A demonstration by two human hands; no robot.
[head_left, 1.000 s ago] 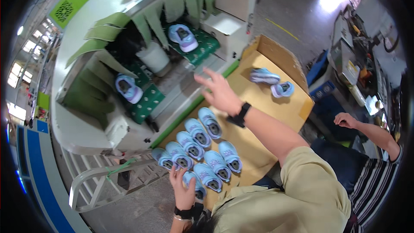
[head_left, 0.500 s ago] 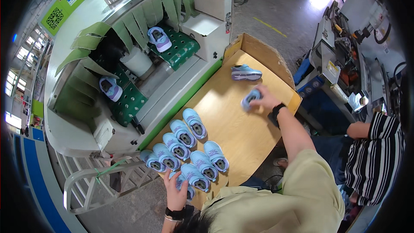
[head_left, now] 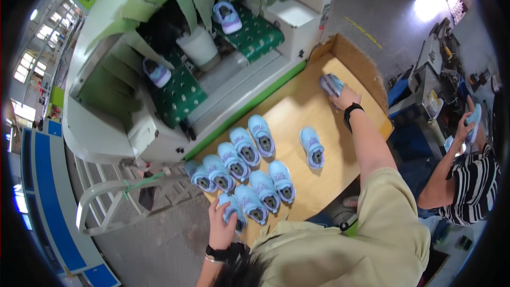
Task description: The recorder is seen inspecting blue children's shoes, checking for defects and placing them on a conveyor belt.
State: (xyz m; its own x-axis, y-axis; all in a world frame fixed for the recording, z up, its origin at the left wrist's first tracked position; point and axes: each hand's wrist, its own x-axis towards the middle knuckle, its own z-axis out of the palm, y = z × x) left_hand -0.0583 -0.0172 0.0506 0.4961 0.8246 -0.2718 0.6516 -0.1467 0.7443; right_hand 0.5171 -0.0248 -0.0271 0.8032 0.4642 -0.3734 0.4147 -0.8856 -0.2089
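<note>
At the far right of the wooden table, my right hand is closed around a light blue shoe. My left hand grips another blue shoe at the near left, the last of the front row. Two rows of matching shoes stand beside it, their toes pointing away from me, with dark pieces inside their openings. One single shoe stands upright between those rows and my right hand.
Behind the table stands a white machine with green strip curtains; two shoes sit on its perforated green plates. Cardboard walls the table's far right. A co-worker in a striped top holds a shoe at the right.
My right hand has set its shoe upright on the table and moved away to grasp the one that lay on its side. My left hand stays at the front row. The view has shifted.
</note>
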